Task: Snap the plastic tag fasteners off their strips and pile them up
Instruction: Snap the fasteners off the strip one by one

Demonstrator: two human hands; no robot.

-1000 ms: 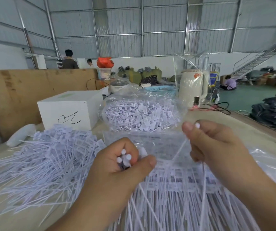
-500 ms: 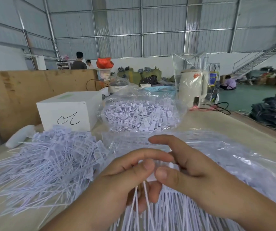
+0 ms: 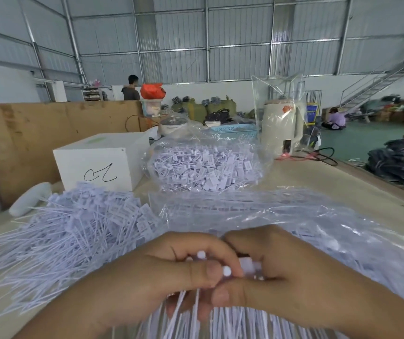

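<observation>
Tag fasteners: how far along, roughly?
Done: a loose pile of separated fasteners lies at left. In hand: the left hand and right hand both grip one bunch of fasteners. Left: the clear bag under the hands and a second bag behind still look full.

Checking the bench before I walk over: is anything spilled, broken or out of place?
Nothing stands out. Loose fasteners lie heaped at left, a bagged batch sits behind, and both hands grip a strip.
</observation>
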